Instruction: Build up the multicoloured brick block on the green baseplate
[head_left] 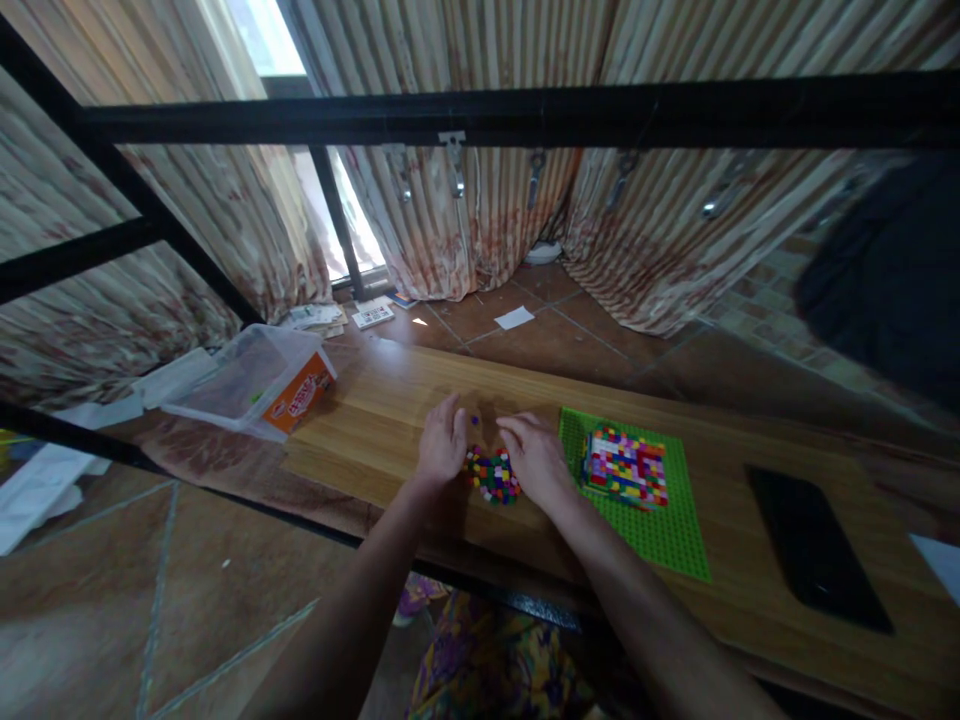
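Note:
A heap of small multicoloured building bricks [493,478] lies on the wooden tabletop between my hands. My left hand [442,440] rests along the heap's left side, fingers stretched out and holding nothing visible. On the opposite side, my right hand [534,455] is beside the bricks with its fingers loosely bent and apart; I see nothing in it. One dark purple brick [474,420] sits alone just beyond the heap. Right of my right hand is a green studded baseplate [679,545], bearing a low rectangular build of colourful bricks [626,468].
A black flat device [817,550] lies on the table [360,400] at the right. A clear plastic box [225,385] with an orange label stands at the left end. Black metal bars [480,122] cross ahead, with clips hanging below. Papers [514,318] lie on the floor.

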